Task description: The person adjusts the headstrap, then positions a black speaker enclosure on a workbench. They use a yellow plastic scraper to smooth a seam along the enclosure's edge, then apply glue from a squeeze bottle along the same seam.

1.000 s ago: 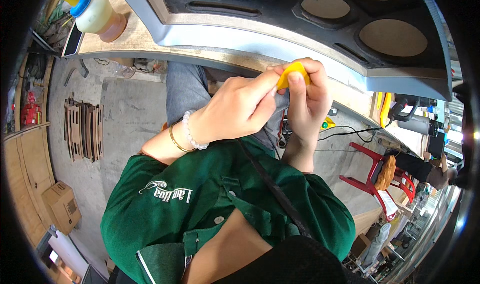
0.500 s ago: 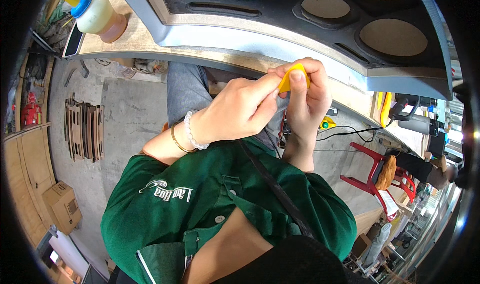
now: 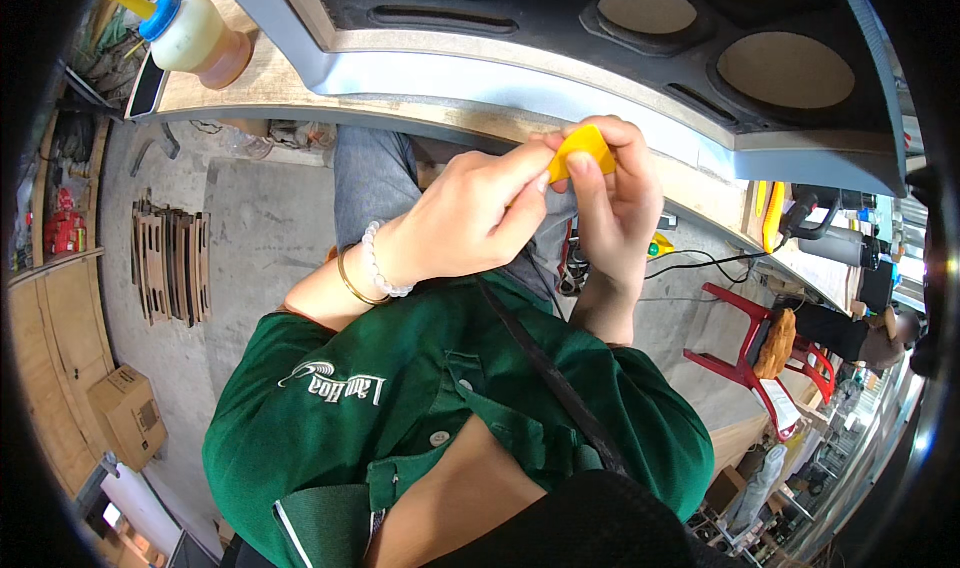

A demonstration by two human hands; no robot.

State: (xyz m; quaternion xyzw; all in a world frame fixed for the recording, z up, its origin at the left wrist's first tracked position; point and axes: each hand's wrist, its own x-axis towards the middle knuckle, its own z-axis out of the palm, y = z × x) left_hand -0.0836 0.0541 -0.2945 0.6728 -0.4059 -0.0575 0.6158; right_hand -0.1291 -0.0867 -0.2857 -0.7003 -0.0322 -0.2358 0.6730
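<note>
Between my two hands is a small flat yellow piece (image 3: 588, 148) with a pointed outline; it looks like thin plastic, and I cannot tell its exact kind. My right hand (image 3: 622, 193) pinches it, with the thumb on its near face and the fingers behind. My left hand (image 3: 470, 213), with beads and a bangle at the wrist, grips its left corner in closed fingertips. Just beyond my hands, a large box (image 3: 430, 73) with grey-blue covered edges lies on the wooden bench (image 3: 270, 78). Its black panel (image 3: 560, 43) has several round holes and slots.
A squeeze bottle (image 3: 200, 43) with a blue cap and yellow nozzle stands at the bench's far left. A yellow-handled tool (image 3: 772, 213) and black cables lie at right. On the floor are stacked slotted panels (image 3: 170, 268), a cardboard box (image 3: 128, 413) and a red stool (image 3: 735, 343).
The yellow piece has turned, so more of its flat face shows. My right thumb has slid down towards its lower edge, and my left hand has shifted slightly left.
</note>
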